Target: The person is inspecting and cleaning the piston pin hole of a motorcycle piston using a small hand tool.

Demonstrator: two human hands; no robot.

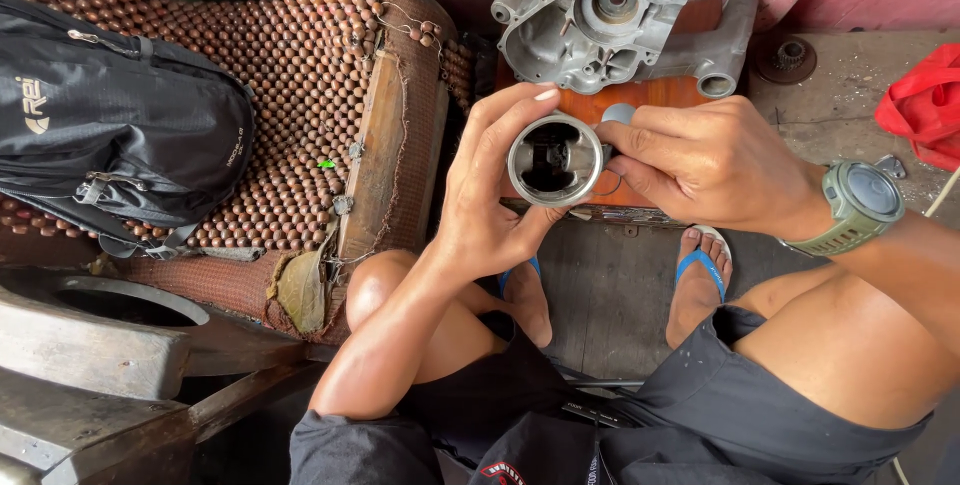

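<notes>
Right between the two hands sits a hollow cylindrical metal piston point(553, 159), its open end turned up toward the camera so its dark inside shows, with the cast bosses visible down in it. The left hand point(487, 195) wraps it from the side, its fingers point(505, 115) curled over the far wall and the thumb pressed against the near wall, gripping it firmly. The right hand point(705, 160), wearing a green round-faced wristwatch point(862, 203), has its fingers pinched at the piston's right-hand wall; what they pinch is too small to tell. Just beyond the fingers lies a grey cast-aluminium engine crankcase half point(620, 20), resting on an orange-brown wooden board point(640, 95). Well to the left of the fingers a black nylon backpack point(110, 125) lies on a brown wooden-bead seat cover point(300, 55). Below the hands are bare knees and feet in blue flip-flop sandals point(700, 265).
</notes>
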